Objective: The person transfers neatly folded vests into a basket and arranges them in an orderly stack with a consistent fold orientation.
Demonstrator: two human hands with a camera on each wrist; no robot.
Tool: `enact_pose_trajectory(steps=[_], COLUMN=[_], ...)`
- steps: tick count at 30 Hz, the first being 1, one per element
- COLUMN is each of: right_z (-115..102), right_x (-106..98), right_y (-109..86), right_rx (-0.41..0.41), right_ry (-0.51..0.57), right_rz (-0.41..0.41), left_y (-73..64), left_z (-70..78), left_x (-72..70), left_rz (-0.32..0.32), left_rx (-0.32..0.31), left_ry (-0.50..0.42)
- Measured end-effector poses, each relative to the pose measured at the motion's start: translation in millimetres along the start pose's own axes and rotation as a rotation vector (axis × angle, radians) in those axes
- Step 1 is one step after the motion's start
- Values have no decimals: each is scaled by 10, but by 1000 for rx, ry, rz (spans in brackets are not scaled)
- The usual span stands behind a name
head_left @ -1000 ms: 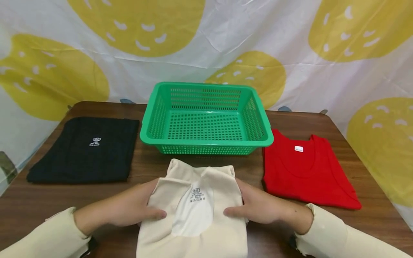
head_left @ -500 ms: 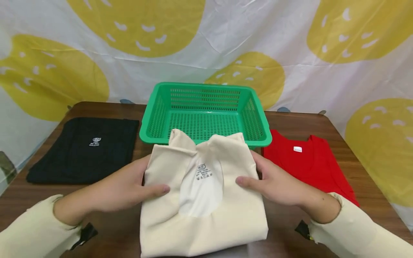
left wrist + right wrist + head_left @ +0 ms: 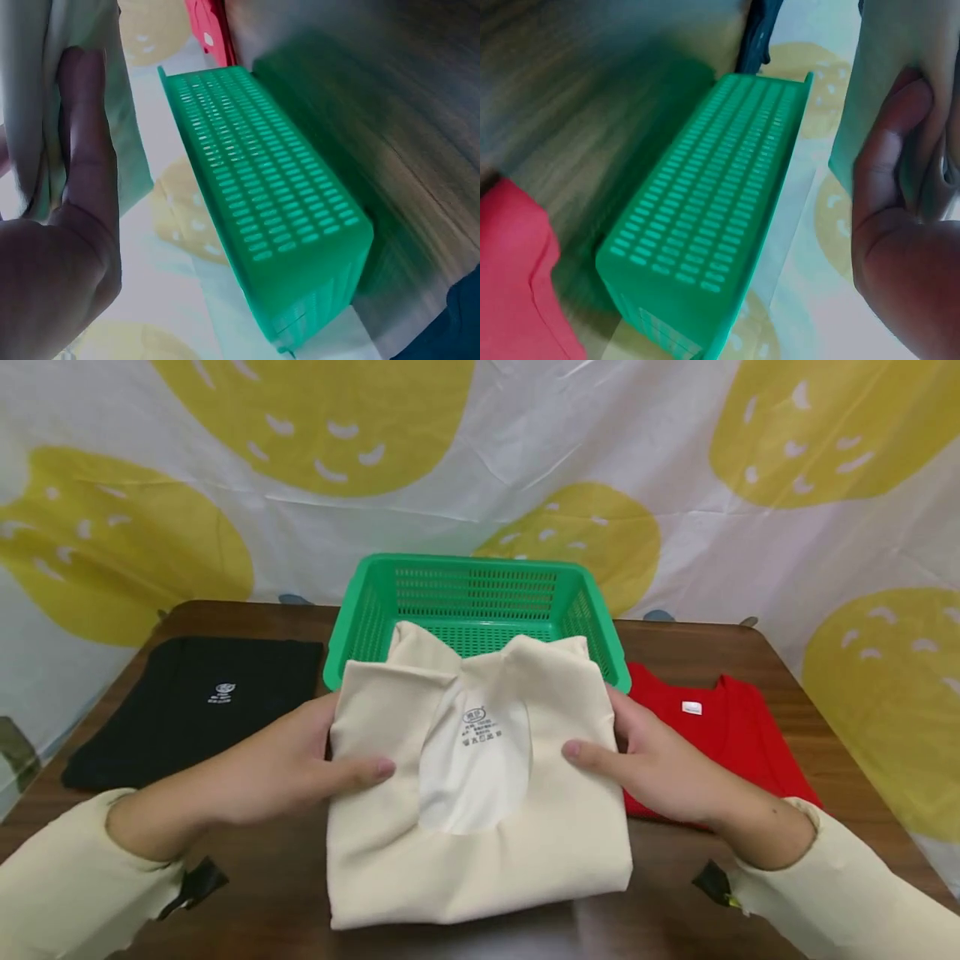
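Observation:
A folded cream shirt [image 3: 480, 868] with a white oval neck opening and dark printed label is held up in the middle of the head view. My left hand [image 3: 281, 764] grips its left side, thumb on the front and the other fingers behind. On the opposite side my right hand [image 3: 663, 764] grips it the same way. The shirt's upper edge overlaps the front of a green plastic basket [image 3: 341, 643]. Both wrist views show fingers tucked into the cloth's layers, with the basket's slotted wall [image 3: 262, 172] beyond and lower.
A folded black shirt [image 3: 202, 693] lies on the brown wooden table [image 3: 262, 877] at the left. To the right of the basket lies a folded red shirt [image 3: 705, 743]. Behind the table hangs a white cloth [image 3: 315, 543] with yellow fruit prints.
Both hands have lifted the cream shirt off the near part of the table and carried it forward and up, so it now covers the basket's front rim. Basket, black and red shirts stay put.

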State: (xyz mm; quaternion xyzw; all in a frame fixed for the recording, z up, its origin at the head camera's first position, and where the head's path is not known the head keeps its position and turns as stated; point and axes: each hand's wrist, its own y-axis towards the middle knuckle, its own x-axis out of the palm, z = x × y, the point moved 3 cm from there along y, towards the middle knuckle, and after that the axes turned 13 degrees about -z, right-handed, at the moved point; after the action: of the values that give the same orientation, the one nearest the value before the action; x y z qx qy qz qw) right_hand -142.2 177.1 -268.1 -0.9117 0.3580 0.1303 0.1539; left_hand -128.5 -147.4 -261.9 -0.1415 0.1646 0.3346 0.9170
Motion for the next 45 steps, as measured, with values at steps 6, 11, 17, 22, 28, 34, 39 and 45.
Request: enact_pose_trajectory(steps=[6, 11, 17, 22, 28, 34, 39, 45], right_z=[-1, -39, -107, -119, -62, 69, 159, 234], right_x=[-185, -365, -582, -749, -908, -986, -977, -933], right_y=[184, 398, 620, 786, 971, 1133, 1228, 1317], right_rx=[23, 13, 30, 47, 70, 146, 196, 239], right_ry=[-1, 28, 48, 47, 36, -4, -52, -74], right_rz=[63, 121, 156, 195, 245, 301, 310, 325], left_y=[165, 305, 512, 749, 1006, 1165, 1239, 1309], left_z=[0, 21, 44, 55, -50, -204, -305, -406], left_x=[-189, -412, -649, -835, -1001, -1061, -1092, -1114], left_rz=[85, 148, 195, 237, 283, 281, 291, 285], left_rx=[-38, -58, -98, -110, -150, -177, -207, -251], left_ry=[20, 6, -25, -37, -9, -16, 18, 62])
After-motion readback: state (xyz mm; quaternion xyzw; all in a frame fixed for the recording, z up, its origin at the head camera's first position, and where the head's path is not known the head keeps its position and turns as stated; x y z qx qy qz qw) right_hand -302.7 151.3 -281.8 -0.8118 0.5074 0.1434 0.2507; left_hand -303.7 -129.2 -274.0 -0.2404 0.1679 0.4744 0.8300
